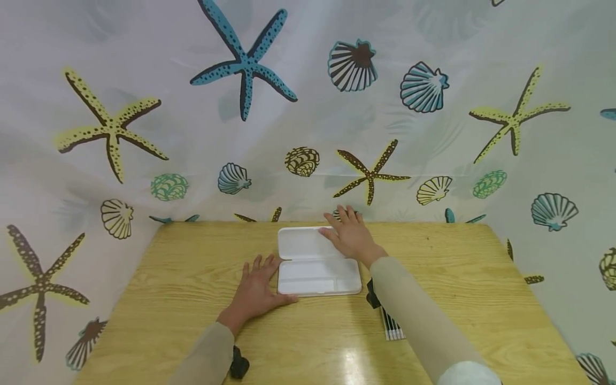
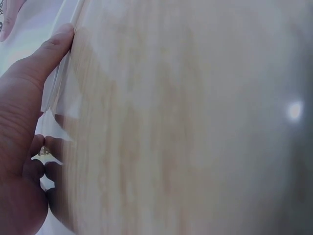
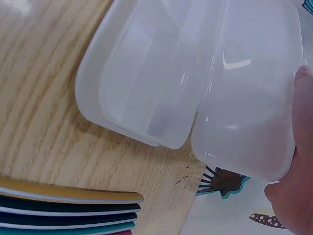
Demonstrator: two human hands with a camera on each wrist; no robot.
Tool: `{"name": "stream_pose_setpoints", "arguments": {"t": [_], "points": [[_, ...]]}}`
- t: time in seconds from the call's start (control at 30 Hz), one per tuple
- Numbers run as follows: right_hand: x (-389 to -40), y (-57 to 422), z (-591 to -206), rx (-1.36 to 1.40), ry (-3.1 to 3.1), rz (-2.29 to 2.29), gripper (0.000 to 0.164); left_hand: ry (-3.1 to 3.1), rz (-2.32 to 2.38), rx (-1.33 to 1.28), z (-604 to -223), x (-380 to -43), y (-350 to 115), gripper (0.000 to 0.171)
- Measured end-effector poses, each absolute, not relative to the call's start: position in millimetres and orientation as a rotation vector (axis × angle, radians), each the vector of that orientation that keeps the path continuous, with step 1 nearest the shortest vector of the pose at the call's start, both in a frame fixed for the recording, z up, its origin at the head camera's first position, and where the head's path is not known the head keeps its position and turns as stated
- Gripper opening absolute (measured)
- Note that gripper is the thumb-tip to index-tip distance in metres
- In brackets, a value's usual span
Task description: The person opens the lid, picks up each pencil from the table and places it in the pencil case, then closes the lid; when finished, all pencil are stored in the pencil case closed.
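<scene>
A white plastic pencil case lies open on the table, its hinged lid folded back toward the curtain. Long ridges and a small divider at the right mark its shallow inside. My left hand spreads round the left end, with the thumb laid along the front edge; the left wrist view shows that thumb at the rim. Over the lid's far right corner lies my right hand, fingers stretched past the back edge. In the right wrist view its thumb touches the lid's far rim.
Slim pen-like sticks in mustard, dark and teal lie side by side right of the case, partly under my right forearm. A curtain printed with starfish and shells hangs behind the wooden table and along both sides.
</scene>
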State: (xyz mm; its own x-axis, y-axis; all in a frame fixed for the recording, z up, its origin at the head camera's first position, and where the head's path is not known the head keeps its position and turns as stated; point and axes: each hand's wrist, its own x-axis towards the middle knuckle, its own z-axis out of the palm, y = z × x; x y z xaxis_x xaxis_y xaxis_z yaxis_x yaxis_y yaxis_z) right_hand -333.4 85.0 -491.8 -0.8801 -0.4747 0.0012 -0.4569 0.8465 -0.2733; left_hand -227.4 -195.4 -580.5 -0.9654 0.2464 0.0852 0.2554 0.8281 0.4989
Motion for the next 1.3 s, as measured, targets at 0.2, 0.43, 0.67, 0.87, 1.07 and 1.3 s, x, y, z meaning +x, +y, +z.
{"name": "stream_pose_setpoints", "arguments": {"t": [0.2,0.43,0.67,0.87,1.07,1.3], "points": [[-335.7,85.2,-490.8,-0.726,2.936,-0.414,0.070,-2.996,-0.807,-0.398,-580.4,-227.0,-194.3,0.111],[-335.0,85.9,-490.0,-0.739,2.952,-0.410,0.070,-3.005,-0.805,-0.393,-576.1,-226.3,-193.6,0.112],[-326.4,87.5,-486.3,-0.787,2.975,-0.412,0.069,-3.014,-0.785,-0.388,-577.4,-227.6,-193.7,0.112],[-314.7,94.9,-477.3,-0.827,2.956,-0.496,0.069,-3.007,-0.784,-0.387,-579.0,-227.1,-192.6,0.112],[-303.5,113.6,-463.9,-0.757,2.905,-0.732,0.072,-3.023,-0.778,-0.386,-578.6,-227.1,-191.9,0.112],[-290.7,139.7,-458.9,-0.656,2.812,-1.009,0.071,-3.030,-0.766,-0.387,-579.8,-227.7,-193.3,0.112]]}}
